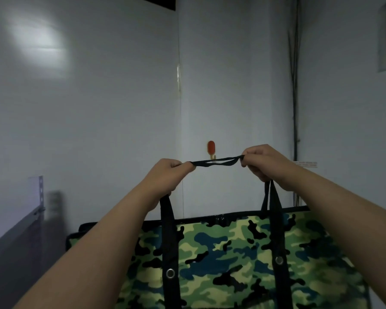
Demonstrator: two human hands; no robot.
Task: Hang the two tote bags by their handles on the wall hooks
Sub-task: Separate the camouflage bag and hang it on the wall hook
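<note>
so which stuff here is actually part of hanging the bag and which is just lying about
Part of the job:
- camo tote bag
- its black handles, stretched between left hand and right hand
- red wall hook

Just there:
- metal shelf frame
- cables on the wall
- wall label

Dim room; light patch [39, 39] upper left wall, blurry edges, wide-angle warp.

tote bag [232, 253]: 1 | wall hook [211, 148]: 1 | hands: 2
</note>
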